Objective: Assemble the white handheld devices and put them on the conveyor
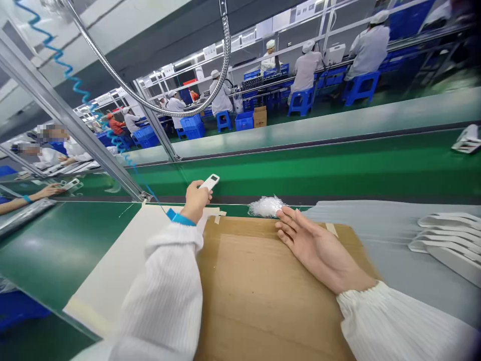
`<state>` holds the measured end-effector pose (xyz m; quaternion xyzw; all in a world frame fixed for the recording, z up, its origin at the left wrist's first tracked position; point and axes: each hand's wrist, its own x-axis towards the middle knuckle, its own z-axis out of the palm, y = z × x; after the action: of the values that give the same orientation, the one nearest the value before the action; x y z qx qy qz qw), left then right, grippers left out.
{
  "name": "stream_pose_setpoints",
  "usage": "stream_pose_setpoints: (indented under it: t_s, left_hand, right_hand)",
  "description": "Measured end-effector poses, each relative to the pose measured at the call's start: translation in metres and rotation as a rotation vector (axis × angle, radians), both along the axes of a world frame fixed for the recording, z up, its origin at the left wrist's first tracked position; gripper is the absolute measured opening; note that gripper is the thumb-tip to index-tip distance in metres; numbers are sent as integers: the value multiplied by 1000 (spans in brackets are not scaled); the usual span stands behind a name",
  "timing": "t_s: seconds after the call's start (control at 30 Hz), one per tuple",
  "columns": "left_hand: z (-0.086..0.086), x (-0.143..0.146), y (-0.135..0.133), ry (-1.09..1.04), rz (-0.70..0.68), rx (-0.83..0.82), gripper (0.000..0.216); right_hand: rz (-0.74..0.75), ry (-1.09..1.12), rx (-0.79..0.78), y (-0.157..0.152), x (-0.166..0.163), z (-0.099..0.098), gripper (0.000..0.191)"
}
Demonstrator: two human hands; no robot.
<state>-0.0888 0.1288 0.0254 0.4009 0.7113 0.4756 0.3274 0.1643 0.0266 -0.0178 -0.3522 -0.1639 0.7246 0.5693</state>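
Observation:
My left hand [196, 201] grips a slim white handheld device [209, 182] with a small dark screen, raised over the far edge of a brown cardboard sheet [263, 296]. A blue cuff shows at that wrist. My right hand [315, 245] lies flat and open on the cardboard, fingers apart. Its fingertips touch a crumpled clear plastic bag [266, 206] at the sheet's far edge, without holding it. Several curved white parts [447, 235] lie stacked to the right of my right hand, on a grey sheet [376, 218].
A green conveyor belt [300, 175] runs across just beyond the cardboard, with a white item [467, 139] at its far right. A co-worker's hand [48, 190] holds a white device at the left. An aluminium frame post [67, 120] and a blue coiled air hose [63, 67] stand left.

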Motion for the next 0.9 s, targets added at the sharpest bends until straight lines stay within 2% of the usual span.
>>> stream_pose_setpoints:
  t_s: [0.13,0.2,0.27,0.43,0.63,0.77,0.9]
  left_hand:
    - [18,-10,44,152,39,18,37]
    - [17,-11,54,217,75,31,32]
    - [13,-8,53,252,88,38,28]
    - [-4,17,16,196,-11,35,17]
    - [-39,64,-43,107,-109,57,16]
    - [-57,91,-72,330,-217,158,22]
    - [-54,100,-88,531,-355,237,22]
  right_hand:
    - [18,26,8,2,4,-7,18]
    - [35,32,21,3,5,-9,22]
    - [44,35,30,3,6,-10,23]
    - [-8,49,5,3,2,-6,22]
    - [-17,-29,3,-1,3,-5,40]
    - [-10,-72,28,-4,5,-6,50]
    - [-5,-104,12,-6,5,-3,50]
